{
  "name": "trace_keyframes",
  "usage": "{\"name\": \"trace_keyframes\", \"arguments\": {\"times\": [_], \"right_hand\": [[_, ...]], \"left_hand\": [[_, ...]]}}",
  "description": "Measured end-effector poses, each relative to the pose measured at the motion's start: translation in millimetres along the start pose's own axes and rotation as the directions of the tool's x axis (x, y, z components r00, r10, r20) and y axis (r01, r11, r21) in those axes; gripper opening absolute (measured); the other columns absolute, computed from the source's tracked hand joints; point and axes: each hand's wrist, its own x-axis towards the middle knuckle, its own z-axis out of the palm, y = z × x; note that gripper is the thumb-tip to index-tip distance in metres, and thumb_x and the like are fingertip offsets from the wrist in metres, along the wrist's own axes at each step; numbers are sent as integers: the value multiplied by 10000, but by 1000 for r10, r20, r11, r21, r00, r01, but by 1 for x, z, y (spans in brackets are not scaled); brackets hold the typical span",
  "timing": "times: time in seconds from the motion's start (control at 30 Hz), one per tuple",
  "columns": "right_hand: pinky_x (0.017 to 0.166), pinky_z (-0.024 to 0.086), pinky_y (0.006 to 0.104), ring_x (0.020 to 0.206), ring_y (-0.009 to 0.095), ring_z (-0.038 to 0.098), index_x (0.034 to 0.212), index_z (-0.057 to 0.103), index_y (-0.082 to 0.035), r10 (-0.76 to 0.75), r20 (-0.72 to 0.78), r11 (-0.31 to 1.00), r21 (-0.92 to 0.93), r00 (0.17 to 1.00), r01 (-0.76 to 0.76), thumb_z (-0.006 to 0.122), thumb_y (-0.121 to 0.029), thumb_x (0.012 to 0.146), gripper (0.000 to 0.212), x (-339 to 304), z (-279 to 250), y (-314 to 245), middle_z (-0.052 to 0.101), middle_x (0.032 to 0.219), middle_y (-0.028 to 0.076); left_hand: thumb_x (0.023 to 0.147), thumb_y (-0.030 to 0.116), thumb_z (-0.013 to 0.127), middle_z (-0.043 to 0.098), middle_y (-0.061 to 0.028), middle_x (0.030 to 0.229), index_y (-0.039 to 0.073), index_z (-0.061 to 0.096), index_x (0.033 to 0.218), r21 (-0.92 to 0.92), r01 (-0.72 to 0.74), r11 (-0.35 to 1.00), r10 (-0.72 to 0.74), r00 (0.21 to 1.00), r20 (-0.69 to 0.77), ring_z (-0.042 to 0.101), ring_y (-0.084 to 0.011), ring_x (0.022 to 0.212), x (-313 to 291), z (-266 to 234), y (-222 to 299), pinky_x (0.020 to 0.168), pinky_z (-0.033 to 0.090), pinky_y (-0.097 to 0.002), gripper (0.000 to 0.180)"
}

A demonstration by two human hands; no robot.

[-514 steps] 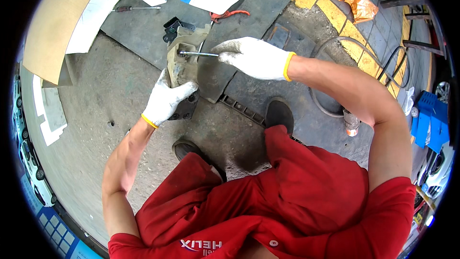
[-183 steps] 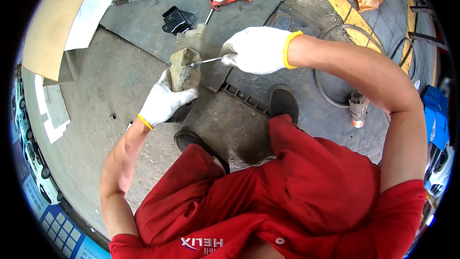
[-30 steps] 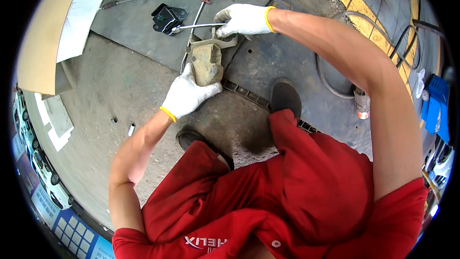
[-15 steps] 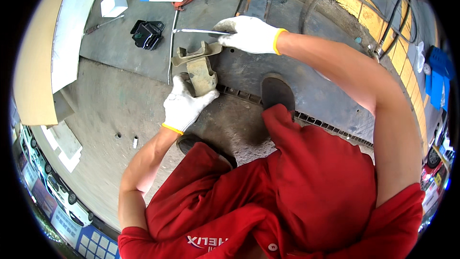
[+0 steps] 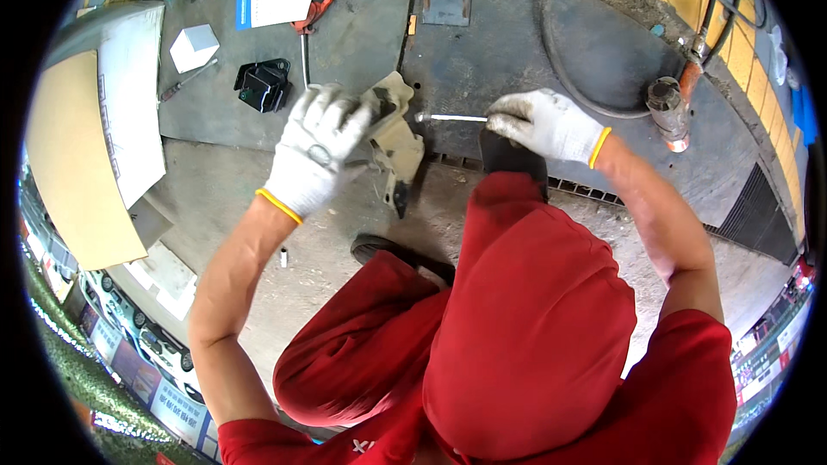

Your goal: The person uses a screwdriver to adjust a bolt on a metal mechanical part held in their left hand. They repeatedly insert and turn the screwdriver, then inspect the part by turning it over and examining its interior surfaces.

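Ahead of the worker's red trousers (image 5: 530, 319), an angular, pale beige cast bracket (image 5: 398, 142) sits between the two hands, tilted, its dark lower end pointing back this way; whether it rests on the ground I can't tell from here. The left hand (image 5: 317, 146), in a white knitted glove with a yellow cuff, is at its left edge, fingers bent and thumb spread, perhaps to steady it, though I can't tell whether it grips. The right hand (image 5: 543, 125), gloved alike, has its fingers closed round one end of a slim, silver, rod-like metal tool (image 5: 457, 118), whose head lies just beside the bracket; holding it at the end probably gives leverage. Farther out lie a black folded-metal bracket (image 5: 263, 86), a red-handled tool with a silver shaft (image 5: 315, 14), a white cube-shaped box (image 5: 194, 47) and a dark-handled screwdriver (image 5: 172, 89), likely put there to be within forward reach. Off right, a grey-and-orange cylindrical tool (image 5: 668, 108) lies well apart, presumably to keep its looping dark hose (image 5: 549, 45) away from the hands.
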Motion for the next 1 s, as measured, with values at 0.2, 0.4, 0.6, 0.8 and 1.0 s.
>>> {"name": "trace_keyframes", "arguments": {"times": [0.2, 0.4, 0.6, 0.8, 1.0], "right_hand": [[978, 562, 476, 1132, 391, 723, 1250, 772, -97, -21, 53, 995, -96, 998, 26, 597, -439, 1081, 420, 13, 12, 2, 786, 1169, 169], [965, 560, 487, 1110, 410, 717, 1236, 767, -72, -143, 112, 986, -64, 983, 151, 596, -431, 1080, 428, 34, 8, -16, 781, 1148, 193], [964, 552, 517, 1082, 432, 714, 1200, 769, -54, -184, 157, 978, -74, 970, 197, 571, -427, 1082, 438, 53, 19, -46, 773, 1118, 226], [1020, 544, 501, 1148, 417, 702, 1266, 756, -71, -186, 166, 976, -79, 968, 201, 585, -401, 1073, 419, 72, 24, -58, 769, 1183, 212], [1039, 541, 501, 1172, 410, 705, 1294, 755, -79, -166, 190, 982, -59, 968, 180, 575, -406, 1070, 435, 75, 14, -61, 767, 1206, 216]], "left_hand": [[803, 262, 868, 692, -88, 1163, 118, 653, 1149, -106, 136, 985, -139, 990, -23, 691, -307, 1075, 13, 21, 20, 947, 552, -441, 432], [782, 216, 852, 708, -96, 1180, 109, 725, 1120, -150, 349, 925, -360, 932, -47, 676, -321, 1113, -21, 35, -8, 985, 531, -449, 376], [787, 180, 827, 718, -142, 1194, 81, 732, 1216, -179, 510, 841, -511, 858, 45, 660, -355, 1170, -39, 56, -15, 1033, 520, -464, 450], [743, 128, 830, 691, -178, 1260, 57, 648, 1341, -120, 503, 856, -478, 858, 189, 651, -394, 1178, -25, 51, -13, 1022, 528, -493, 630], [762, 101, 780, 712, -170, 1163, 41, 670, 1275, -191, 320, 928, -334, 941, -47, 682, -391, 1057, -38, 78, -21, 954, 543, -481, 529]]}}
